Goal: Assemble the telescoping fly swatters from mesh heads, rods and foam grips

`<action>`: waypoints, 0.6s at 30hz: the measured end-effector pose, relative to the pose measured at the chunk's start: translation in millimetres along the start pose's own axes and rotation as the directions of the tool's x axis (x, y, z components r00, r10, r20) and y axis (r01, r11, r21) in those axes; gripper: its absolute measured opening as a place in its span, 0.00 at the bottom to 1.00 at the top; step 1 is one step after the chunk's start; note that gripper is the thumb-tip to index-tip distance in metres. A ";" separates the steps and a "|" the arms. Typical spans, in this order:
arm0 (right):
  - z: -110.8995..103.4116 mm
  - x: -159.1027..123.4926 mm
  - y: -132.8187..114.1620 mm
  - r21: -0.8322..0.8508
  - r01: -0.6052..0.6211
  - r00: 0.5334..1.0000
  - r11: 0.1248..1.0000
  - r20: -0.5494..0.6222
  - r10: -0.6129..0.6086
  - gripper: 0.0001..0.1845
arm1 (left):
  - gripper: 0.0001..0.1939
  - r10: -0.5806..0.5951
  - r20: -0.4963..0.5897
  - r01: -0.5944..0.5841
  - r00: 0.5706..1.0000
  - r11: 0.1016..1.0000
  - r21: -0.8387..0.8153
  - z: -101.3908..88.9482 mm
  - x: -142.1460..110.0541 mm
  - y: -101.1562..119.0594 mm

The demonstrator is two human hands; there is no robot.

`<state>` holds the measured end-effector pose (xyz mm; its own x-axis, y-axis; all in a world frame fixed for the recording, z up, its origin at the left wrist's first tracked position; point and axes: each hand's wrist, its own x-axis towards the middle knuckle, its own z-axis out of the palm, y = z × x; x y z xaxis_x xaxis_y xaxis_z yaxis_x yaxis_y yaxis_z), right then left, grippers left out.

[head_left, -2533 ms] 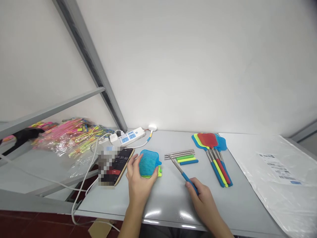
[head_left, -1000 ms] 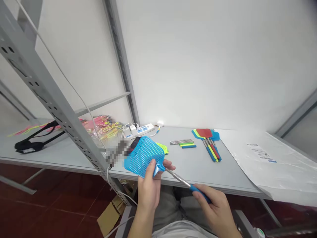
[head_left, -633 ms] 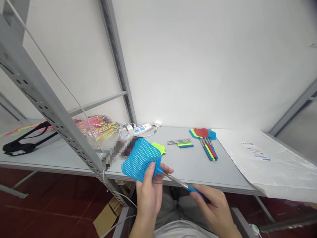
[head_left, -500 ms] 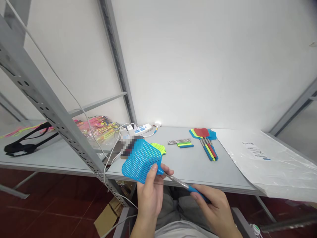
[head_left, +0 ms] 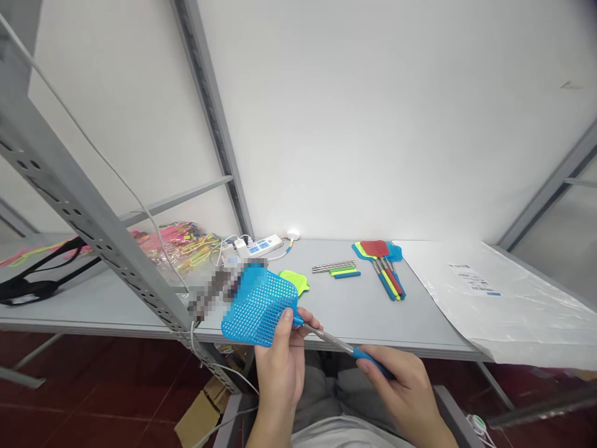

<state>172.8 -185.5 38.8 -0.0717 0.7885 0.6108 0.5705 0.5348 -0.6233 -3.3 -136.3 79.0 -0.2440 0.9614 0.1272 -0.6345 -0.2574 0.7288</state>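
A blue fly swatter head (head_left: 257,303) is pinched at its neck by my left hand (head_left: 281,359), thumb on top, in front of the table edge. A metal rod with a blue grip (head_left: 347,350) runs from that neck into my right hand (head_left: 402,391), which is closed round the grip. The rod's tip sits at the head's socket. A yellow-green swatter head (head_left: 295,280) lies on the grey table (head_left: 354,311) just behind.
Further back lie loose metal rods with coloured grips (head_left: 336,269) and several finished swatters (head_left: 380,264). A power strip (head_left: 259,246) and a phone (head_left: 219,286) sit at the left, a plastic sheet (head_left: 494,298) at the right. A slanted shelf post (head_left: 97,224) crosses the left.
I lifted the blue swatter head and the rod off the table and brought them together toward my lap. In the last second both hands have barely shifted; the view has tilted slightly.
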 end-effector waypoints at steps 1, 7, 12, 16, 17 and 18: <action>-0.5 -0.1 0.0 -0.007 0.004 1.000 1.000 0.002 -0.004 0.06 | 0.08 0.010 0.007 -0.010 1.000 1.000 0.007 -0.7 0.4 -0.4; -5.5 0.9 0.2 -0.056 0.062 0.997 0.996 -0.032 -0.064 0.06 | 0.08 0.063 0.035 -0.064 0.997 0.997 0.044 -0.9 0.4 -1.9; -6.4 0.9 0.3 -0.083 0.087 0.996 0.993 -0.021 -0.089 0.06 | 0.10 0.049 0.042 -0.051 0.998 0.998 0.041 3.2 -2.6 -3.9; -5.6 -0.9 3.0 -0.091 0.082 0.996 0.993 -0.031 -0.085 0.07 | 0.11 0.049 0.016 -0.050 0.999 0.998 0.049 1.7 -2.5 -9.1; -5.5 -1.3 4.0 -0.095 0.084 0.995 0.992 -0.038 -0.088 0.06 | 0.11 0.051 0.008 -0.052 0.999 0.997 0.056 0.9 -1.8 -10.8; -5.4 -1.7 5.1 -0.103 0.091 0.995 0.991 -0.041 -0.095 0.06 | 0.11 0.051 0.000 -0.051 0.999 0.997 0.059 0.2 -0.9 -12.6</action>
<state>180.3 -185.8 37.3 -0.0918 0.7207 0.6872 0.6428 0.5699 -0.5118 5.1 -134.0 69.8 -0.2764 0.9469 0.1643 -0.5767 -0.3002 0.7598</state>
